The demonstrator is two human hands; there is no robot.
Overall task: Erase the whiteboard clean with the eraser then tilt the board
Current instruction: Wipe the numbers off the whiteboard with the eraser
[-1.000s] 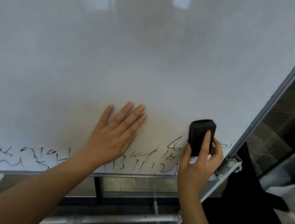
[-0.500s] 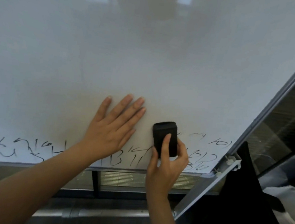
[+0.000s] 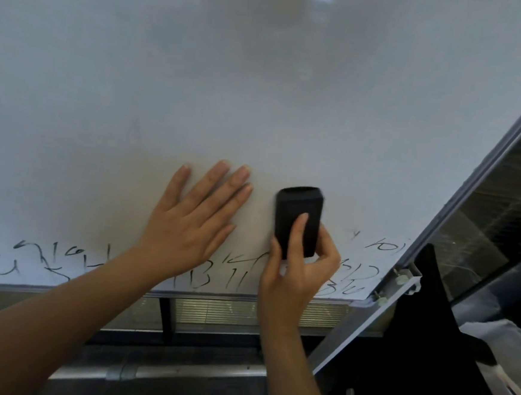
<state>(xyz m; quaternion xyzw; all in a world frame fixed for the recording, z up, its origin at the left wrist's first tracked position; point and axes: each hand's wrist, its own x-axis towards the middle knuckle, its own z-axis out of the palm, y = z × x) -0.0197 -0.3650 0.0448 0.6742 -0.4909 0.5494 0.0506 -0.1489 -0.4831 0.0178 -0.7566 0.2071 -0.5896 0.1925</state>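
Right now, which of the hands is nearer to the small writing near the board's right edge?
Right. The right hand grips the eraser just left of that writing. The left hand lies flat on the whiteboard, farther left, beyond the eraser.

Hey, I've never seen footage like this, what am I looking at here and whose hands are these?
This is one picture from a camera worn on a person's head, looking forward and down at their own arms. There is no machine. The big pale surface is a whiteboard on a metal stand. The left hand lies flat on it, fingers straight. The right hand holds a black eraser against the board. Black marker writing runs along the bottom edge, so that part is not yet wiped.
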